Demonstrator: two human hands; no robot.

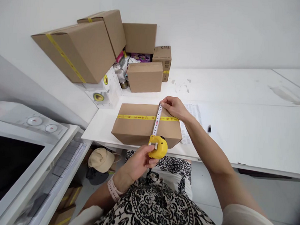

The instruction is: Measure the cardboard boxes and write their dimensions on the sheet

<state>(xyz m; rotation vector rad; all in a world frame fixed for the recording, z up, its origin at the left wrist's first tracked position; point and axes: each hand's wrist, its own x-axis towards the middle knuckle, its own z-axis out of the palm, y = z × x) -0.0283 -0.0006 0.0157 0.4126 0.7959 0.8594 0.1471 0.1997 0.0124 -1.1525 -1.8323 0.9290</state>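
**A:** The box (139, 128) is seen lying flat at the near edge of the table (252, 131), dead ahead at twelve o'clock. A tape measure (158, 148) is drawn across its top.

**B:** The yellow case is gripped in the left hand (137, 162), closed round it at the box's six o'clock edge. The tip of the blade (156, 123) is pinched by the right hand (172, 107), fingers closed on it at the far edge.

**A:** So the span across the box is judged to be under measurement. The yellow strip (134, 117) is crossed by the blade at about a right angle.

**B:** What seems called for is a blade kept taut and square, the tip pinned at the far edge and the case brought flush with the near one.

**A:** And room?

**B:** Open tabletop is seen at three o'clock, apart from a printed sheet (193, 111) just beside the box. At eleven o'clock, cartons (77, 51) are stacked against the wall. At nine o'clock a white machine (25, 136) is seen just beyond the table's end.
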